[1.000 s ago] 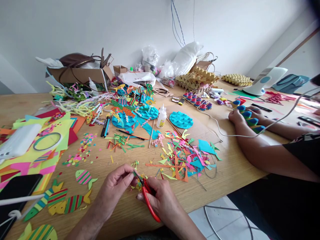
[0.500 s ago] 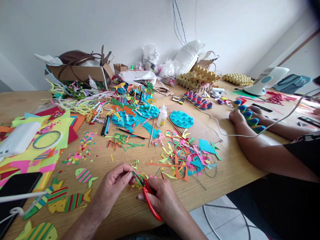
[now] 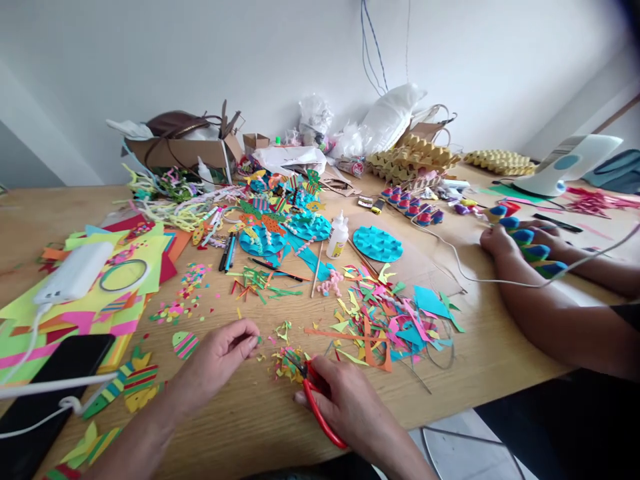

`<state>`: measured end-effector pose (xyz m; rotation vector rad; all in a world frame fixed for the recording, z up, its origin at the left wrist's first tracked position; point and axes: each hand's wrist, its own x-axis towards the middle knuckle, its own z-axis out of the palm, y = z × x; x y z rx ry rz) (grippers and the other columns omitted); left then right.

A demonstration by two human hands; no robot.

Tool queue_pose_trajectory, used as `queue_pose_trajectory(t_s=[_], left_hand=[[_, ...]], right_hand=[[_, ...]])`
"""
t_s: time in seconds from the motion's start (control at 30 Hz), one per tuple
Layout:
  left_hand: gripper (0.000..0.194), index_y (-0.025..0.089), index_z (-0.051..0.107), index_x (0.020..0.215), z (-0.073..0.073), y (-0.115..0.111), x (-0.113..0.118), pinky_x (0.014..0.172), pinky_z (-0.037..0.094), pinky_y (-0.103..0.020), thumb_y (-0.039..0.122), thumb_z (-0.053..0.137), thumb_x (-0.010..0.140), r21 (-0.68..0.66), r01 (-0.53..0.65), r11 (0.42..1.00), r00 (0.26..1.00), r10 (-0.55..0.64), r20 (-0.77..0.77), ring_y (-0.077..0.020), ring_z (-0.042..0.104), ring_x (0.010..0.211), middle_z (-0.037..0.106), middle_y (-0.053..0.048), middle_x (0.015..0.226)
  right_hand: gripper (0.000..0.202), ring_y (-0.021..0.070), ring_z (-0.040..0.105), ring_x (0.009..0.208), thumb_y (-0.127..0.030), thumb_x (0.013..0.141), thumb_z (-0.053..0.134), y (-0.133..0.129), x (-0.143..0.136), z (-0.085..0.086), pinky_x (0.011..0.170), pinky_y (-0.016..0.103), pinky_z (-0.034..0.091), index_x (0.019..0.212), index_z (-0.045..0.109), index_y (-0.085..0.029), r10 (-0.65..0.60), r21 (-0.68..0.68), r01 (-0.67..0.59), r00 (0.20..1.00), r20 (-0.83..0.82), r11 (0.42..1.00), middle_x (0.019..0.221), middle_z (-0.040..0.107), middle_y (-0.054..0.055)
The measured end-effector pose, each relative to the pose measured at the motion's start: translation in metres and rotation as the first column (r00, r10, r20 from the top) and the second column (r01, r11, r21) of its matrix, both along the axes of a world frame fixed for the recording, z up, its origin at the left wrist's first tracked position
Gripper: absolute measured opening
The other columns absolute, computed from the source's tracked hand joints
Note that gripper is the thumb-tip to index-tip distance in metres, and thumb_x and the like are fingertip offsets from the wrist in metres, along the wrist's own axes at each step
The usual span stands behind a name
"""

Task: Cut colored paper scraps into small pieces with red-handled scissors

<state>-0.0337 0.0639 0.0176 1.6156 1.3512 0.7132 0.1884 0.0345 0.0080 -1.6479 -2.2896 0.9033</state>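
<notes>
My right hand grips a pair of red-handled scissors, blades pointing up and left over a small heap of paper snippets. Thumb and fingertips of my left hand pinch a tiny green scrap of paper, mostly hidden by the fingers. The scissors are apart from that scrap. A striped paper fish lies just beyond my left wrist, and more striped paper fish lie left of my forearm.
Colourful paper offcuts spread right of centre. A glue bottle stands beside a turquoise egg-carton piece. At right, a co-worker's hands hold a painted egg-carton strip. A phone and white cables lie at left; another cable crosses the right side.
My hands have moved apart: the scissors' blades have drawn away from my left fingers. The whole view has shifted, so the table things appear further right.
</notes>
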Motion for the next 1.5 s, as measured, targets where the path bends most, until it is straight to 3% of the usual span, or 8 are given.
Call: queue_pose_trajectory(t_s=[0.1,0.2,0.43,0.73,0.93,1.1,1.3,1.5], left_hand=[[0.017,0.021,0.056,0.067,0.009,0.013,-0.034,0.055,0.037,-0.022,0.032,0.047,0.077,0.171,-0.087,0.982,0.958,0.129,-0.255,-0.0169,0.051,0.059,0.054,0.002,0.06],[0.017,0.022,0.055,0.07,0.018,0.027,-0.072,0.06,0.038,-0.024,0.032,0.043,0.077,0.249,-0.124,0.96,0.801,0.245,-0.546,-0.0193,0.055,0.067,0.06,0.0,0.07],[0.021,0.022,0.056,0.059,0.008,0.045,-0.125,0.058,0.036,-0.025,0.03,0.044,0.074,0.204,-0.144,0.968,0.692,0.246,-0.679,-0.0199,0.055,0.063,0.061,0.0,0.062],[0.021,0.022,0.056,0.055,-0.005,0.05,-0.14,0.057,0.034,-0.025,0.024,0.045,0.073,0.169,-0.124,0.978,0.625,0.209,-0.752,-0.0205,0.057,0.065,0.063,-0.002,0.062],[0.02,0.022,0.052,0.059,0.007,0.046,-0.122,0.052,0.033,-0.025,0.03,0.044,0.075,0.212,-0.138,0.967,0.616,0.252,-0.747,-0.0199,0.055,0.056,0.059,0.0,0.056],[0.021,0.022,0.058,0.072,0.009,0.034,-0.084,0.062,0.042,-0.027,0.034,0.041,0.077,0.264,-0.018,0.964,0.731,0.193,-0.655,-0.0224,0.063,0.07,0.068,-0.002,0.077],[0.02,0.023,0.059,0.071,0.0,0.004,-0.016,0.061,0.045,-0.024,0.024,0.042,0.081,0.281,0.235,0.931,0.84,-0.049,-0.54,-0.0183,0.062,0.066,0.065,0.0,0.071],[0.019,0.022,0.059,0.074,-0.002,-0.014,0.034,0.064,0.045,-0.022,0.014,0.043,0.082,0.159,0.377,0.913,0.829,-0.255,-0.498,-0.0165,0.063,0.071,0.065,-0.001,0.076]], right_hand=[[0.017,0.0169,0.053,0.059,-0.033,0.079,0.053,-0.001,0.003,-0.006,0.052,0.024,0.027,0.071,0.056,-0.018,-0.042,-0.025,0.044,0.997,0.068,0.999,0.067,0.062,0.004],[0.017,0.0194,0.057,0.063,-0.033,0.08,0.051,-0.002,0.008,-0.013,0.053,0.025,0.028,0.072,0.056,-0.019,-0.043,-0.036,0.046,0.996,0.081,0.998,0.071,0.064,0.006],[0.019,0.0221,0.06,0.065,-0.035,0.082,0.046,-0.004,0.013,-0.02,0.053,0.026,0.03,0.072,0.053,-0.02,0.002,-0.036,0.002,0.995,0.104,0.999,0.072,0.066,0.007],[0.019,0.0255,0.063,0.071,-0.035,0.084,0.045,-0.003,0.012,-0.016,0.053,0.027,0.029,0.079,0.056,-0.02,0.051,-0.034,-0.045,0.975,0.214,0.998,0.078,0.068,0.009],[0.012,0.0249,0.063,0.071,-0.026,0.079,0.05,-0.007,0.008,-0.011,0.052,0.026,0.025,0.079,0.06,-0.019,0.061,-0.049,-0.049,0.955,0.29,0.998,0.079,0.069,0.01],[0.011,0.0178,0.06,0.064,-0.016,0.078,0.047,-0.004,0.017,-0.013,0.05,0.023,0.025,0.076,0.057,-0.018,0.008,-0.005,-0.007,0.982,0.191,1.0,0.076,0.067,0.006],[0.013,0.0156,0.055,0.06,-0.014,0.081,0.043,0.022,0.051,-0.011,0.051,0.022,0.028,0.072,0.052,-0.018,-0.222,0.229,0.19,0.967,0.122,0.955,0.067,0.061,0.003],[0.01,0.0155,0.056,0.074,-0.013,0.081,0.047,0.057,0.057,-0.013,0.06,0.021,0.033,0.083,0.055,-0.017,-0.132,0.27,0.094,0.983,0.126,0.958,0.081,0.062,0.004]])
